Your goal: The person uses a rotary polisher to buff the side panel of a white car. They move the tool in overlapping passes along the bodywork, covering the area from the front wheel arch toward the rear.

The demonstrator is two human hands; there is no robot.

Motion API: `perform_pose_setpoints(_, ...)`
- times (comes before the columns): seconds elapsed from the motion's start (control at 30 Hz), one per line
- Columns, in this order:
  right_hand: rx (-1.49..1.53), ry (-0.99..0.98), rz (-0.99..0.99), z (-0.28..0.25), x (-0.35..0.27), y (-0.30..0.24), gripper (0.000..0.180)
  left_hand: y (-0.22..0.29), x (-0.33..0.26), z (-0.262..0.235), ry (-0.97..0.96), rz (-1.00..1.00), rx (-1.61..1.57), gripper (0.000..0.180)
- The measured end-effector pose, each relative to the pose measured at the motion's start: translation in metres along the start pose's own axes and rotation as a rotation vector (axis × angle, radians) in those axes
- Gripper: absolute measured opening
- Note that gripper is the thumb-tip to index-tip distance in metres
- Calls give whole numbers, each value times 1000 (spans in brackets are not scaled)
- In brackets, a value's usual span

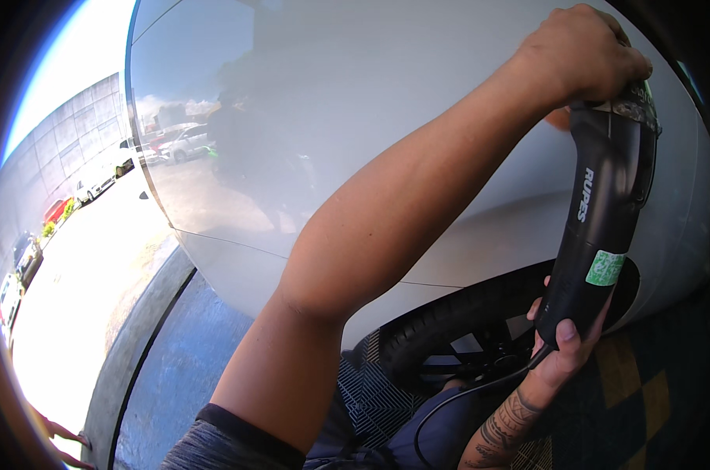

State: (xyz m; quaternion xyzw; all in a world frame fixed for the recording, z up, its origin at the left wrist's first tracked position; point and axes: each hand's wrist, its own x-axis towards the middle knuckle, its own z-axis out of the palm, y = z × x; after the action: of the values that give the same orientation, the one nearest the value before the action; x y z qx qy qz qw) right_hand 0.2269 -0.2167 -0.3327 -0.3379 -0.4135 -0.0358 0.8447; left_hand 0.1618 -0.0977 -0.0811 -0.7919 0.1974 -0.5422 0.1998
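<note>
A long black car polisher (pixel 612 157) with a green-and-white sticker lies along the right side against a glossy pale grey car panel (pixel 355 86). My left hand (pixel 578 51) is closed over its head at the upper right, the arm reaching across the middle of the view. Under that hand an orange edge, seemingly the pad (pixel 558 119), shows against the paint. My right hand (pixel 570 352) wraps round the lower end of the polisher's body, thumb on the near side. A black power cord (pixel 449 399) leaves that end and curves down past my legs.
Below the panel sits a dark car wheel (pixel 449 345) in its arch. Blue floor (pixel 190 352) with a curved concrete edge (pixel 124 368) lies at the lower left. Beyond are parked cars (pixel 96 184) and a grey wall (pixel 73 117). Another person's limb (pixel 65 435) shows at the lower left.
</note>
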Motion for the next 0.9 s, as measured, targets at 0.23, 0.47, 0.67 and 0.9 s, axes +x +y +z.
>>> perform_pose_setpoints(0.23,-5,-27,-9,3,1,-9,112,-3,8,-11,-8,-57,-87,24)
perform_pose_setpoints(0.47,55,-35,20,-18,15,-18,111,14,16,-5,-8,-75,-158,28)
perform_pose_setpoints(0.67,79,-34,24,-15,15,-20,111,26,12,-20,9,-319,-487,39)
perform_pose_setpoints(0.9,63,-59,49,-19,16,-23,112,34,9,-31,-15,-425,-639,42)
